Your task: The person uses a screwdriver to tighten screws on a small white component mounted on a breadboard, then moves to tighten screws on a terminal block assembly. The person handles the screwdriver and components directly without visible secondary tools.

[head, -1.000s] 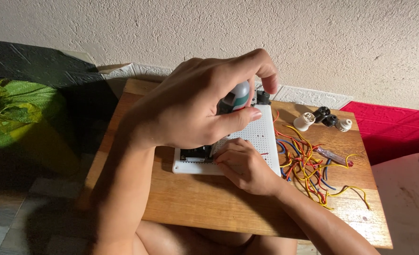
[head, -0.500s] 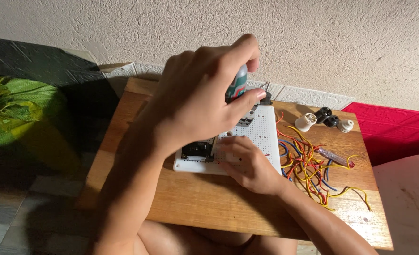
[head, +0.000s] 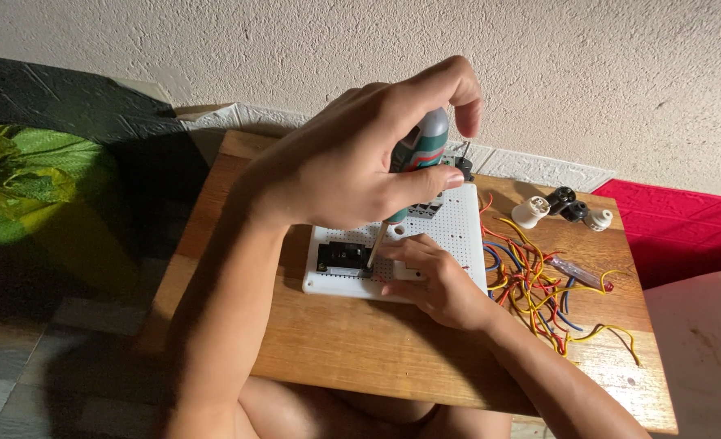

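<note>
A white breadboard lies on a small wooden table, with a black component mounted near its left end. My left hand is shut on a screwdriver with a teal and grey handle. The tool stands steeply, and its tip rests at the black component's right edge. My right hand presses down on the board's near edge, fingers beside the screwdriver tip. It holds nothing that I can see.
A tangle of coloured jumper wires and a small pink tester lie right of the board. White and black fittings sit at the table's far right. A green bag is at left, a red cloth at right.
My left hand has lifted and shifted its grip, with the index finger now arched over the handle's top and the screwdriver more upright. The right hand stays on the board.
</note>
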